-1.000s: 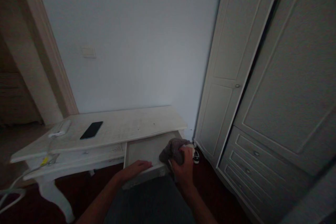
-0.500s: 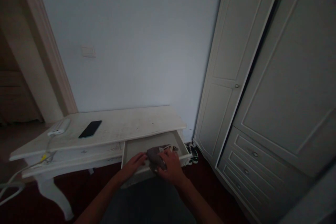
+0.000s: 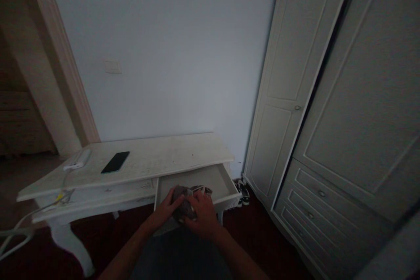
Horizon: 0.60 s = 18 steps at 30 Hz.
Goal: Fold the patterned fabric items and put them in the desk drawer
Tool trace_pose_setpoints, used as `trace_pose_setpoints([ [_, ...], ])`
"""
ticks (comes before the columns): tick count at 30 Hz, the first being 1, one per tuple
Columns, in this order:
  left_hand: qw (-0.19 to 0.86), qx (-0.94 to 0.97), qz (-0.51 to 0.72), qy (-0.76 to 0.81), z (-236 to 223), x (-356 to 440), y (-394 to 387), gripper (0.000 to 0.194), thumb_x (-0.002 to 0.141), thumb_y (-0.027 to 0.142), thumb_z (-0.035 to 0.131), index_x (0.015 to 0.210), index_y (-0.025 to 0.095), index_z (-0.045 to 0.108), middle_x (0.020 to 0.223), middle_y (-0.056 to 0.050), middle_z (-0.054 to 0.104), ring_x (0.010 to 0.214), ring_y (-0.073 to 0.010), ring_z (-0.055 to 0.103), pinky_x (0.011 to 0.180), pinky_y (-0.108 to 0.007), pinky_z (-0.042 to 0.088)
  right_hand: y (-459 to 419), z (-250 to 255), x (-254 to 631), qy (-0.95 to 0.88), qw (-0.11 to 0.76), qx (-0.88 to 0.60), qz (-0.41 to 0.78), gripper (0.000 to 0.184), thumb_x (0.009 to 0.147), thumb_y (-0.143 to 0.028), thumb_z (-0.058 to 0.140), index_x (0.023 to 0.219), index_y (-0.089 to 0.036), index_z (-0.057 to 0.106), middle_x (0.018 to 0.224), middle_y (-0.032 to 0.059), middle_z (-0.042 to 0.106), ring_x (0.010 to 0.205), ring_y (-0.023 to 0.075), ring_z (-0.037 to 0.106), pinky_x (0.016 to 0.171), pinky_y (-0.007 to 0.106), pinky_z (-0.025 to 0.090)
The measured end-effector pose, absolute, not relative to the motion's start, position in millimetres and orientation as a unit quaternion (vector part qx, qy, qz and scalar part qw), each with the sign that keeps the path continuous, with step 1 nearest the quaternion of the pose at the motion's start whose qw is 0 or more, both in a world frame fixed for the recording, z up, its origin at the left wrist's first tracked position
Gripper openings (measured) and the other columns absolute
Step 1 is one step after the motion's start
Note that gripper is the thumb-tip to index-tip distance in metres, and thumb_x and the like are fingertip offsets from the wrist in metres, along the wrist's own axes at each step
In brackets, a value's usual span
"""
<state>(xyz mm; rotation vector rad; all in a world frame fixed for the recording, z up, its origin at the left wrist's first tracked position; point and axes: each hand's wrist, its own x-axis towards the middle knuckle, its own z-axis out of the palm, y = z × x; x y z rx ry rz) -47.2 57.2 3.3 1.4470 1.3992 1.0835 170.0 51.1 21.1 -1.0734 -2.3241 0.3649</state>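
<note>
A crumpled grey-brown cloth bundle (image 3: 185, 210) with pale string-like strands is held between my two hands, over the front of the pulled-out drawer (image 3: 215, 177). My left hand (image 3: 168, 208) grips its left side, thumb laid across the top. On the right side, my right hand (image 3: 201, 214) closes over the bundle with its fingers bent. The cloth's exact kind is too dark to make out, and its underside is hidden by the hands.
The drawer belongs to a white table (image 3: 170, 148) against the wall. On its top lie a black phone (image 3: 115, 162) and a white power strip (image 3: 78, 159) with a cable. Shoes (image 3: 243, 193) stand on the dark red floor beside a white wardrobe (image 3: 278, 140).
The cloth bundle has moved left and slightly toward me. My left hand, which was beside it with fingers extended, now grips it; my right hand has shifted left with it.
</note>
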Motion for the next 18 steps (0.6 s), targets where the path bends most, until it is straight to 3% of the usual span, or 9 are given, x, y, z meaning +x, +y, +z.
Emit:
trace_pose_setpoints([
  [6, 0.41, 0.589, 0.43, 0.548, 6, -47, 55, 0.092, 0.079, 0.082, 0.067, 0.146, 0.022, 0.051, 0.144, -0.015, 0.07, 0.137, -0.0351, 0.063, 0.118, -0.049, 0.049, 45, 19, 169, -0.862, 0.291, -0.393, 0.138, 0.064, 0.083, -0.046, 0.084, 0.141, -0.029, 0.062, 0.131, 0.0126, 0.061, 0.121, 0.0357, 0.058, 0.107, 0.057, 0.042],
  [10, 0.399, 0.601, 0.426, 0.545, 6, -47, 52, 0.085, 0.078, 0.076, 0.071, 0.14, 0.022, 0.054, 0.141, -0.014, 0.071, 0.133, -0.0357, 0.065, 0.118, -0.05, 0.05, 44, 28, 183, -0.87, 0.275, -0.375, 0.162, 0.075, 0.08, -0.051, 0.086, 0.147, -0.03, 0.058, 0.15, 0.015, 0.051, 0.136, 0.0392, 0.052, 0.113, 0.058, 0.041],
  [14, 0.392, 0.608, 0.427, 0.543, 6, -49, 50, 0.092, 0.075, 0.074, 0.075, 0.143, 0.018, 0.05, 0.148, -0.019, 0.065, 0.136, -0.0377, 0.063, 0.119, -0.051, 0.048, 55, 55, 206, -0.818, 0.354, -0.428, 0.147, 0.066, 0.092, -0.052, 0.074, 0.149, -0.025, 0.056, 0.158, 0.0167, 0.043, 0.14, 0.0345, 0.051, 0.117, 0.05, 0.042],
  [18, 0.404, 0.629, 0.42, 0.515, 11, -48, 46, 0.083, 0.076, 0.068, 0.078, 0.14, 0.02, 0.053, 0.139, -0.015, 0.071, 0.125, -0.0338, 0.069, 0.111, -0.047, 0.055, 65, 82, 209, -0.804, 0.385, -0.448, 0.069, 0.068, 0.092, -0.057, 0.074, 0.148, -0.023, 0.057, 0.155, 0.0176, 0.048, 0.143, 0.038, 0.044, 0.121, 0.057, 0.036],
])
